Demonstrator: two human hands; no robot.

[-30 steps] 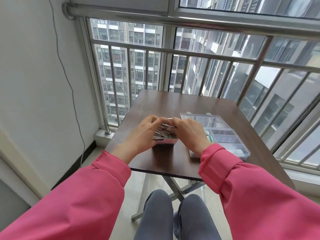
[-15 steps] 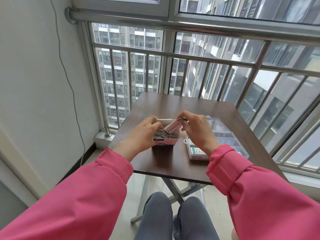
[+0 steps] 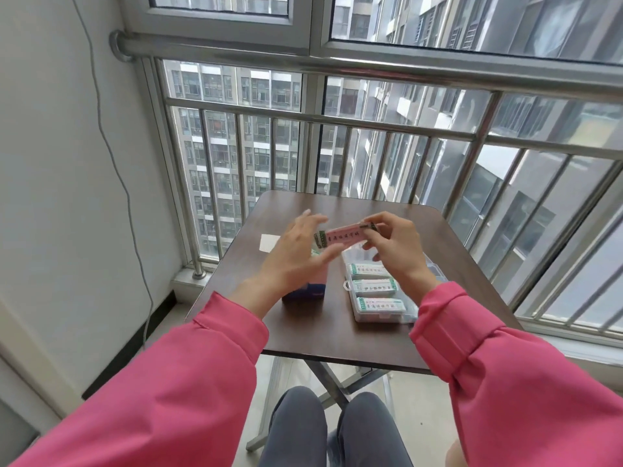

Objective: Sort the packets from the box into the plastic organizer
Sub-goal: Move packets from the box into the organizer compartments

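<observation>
**A pink packet held up over the tabletop**

Your right hand has its grip on a long pink packet. The fingers and thumb pinch its right end and hold it up in the air, lying almost flat, above the box and the organizer.

Your left hand is at the packet's other end. Its fingers are straight and spread out. This hand is blurry, so it is hard to say if the fingers touch the packet; they do not curl round it.

Under your left hand stands the box. The hand hides most of it, so only its pink and blue side shows. What is inside cannot be seen.

Just to the right of the box lies the clear plastic organizer. Three white packets with green ends lie in it, one in each slot, in a row coming toward you. Your right arm hides its right side.

A small white paper lies flat on the brown tabletop, to the left of your left hand.
</observation>
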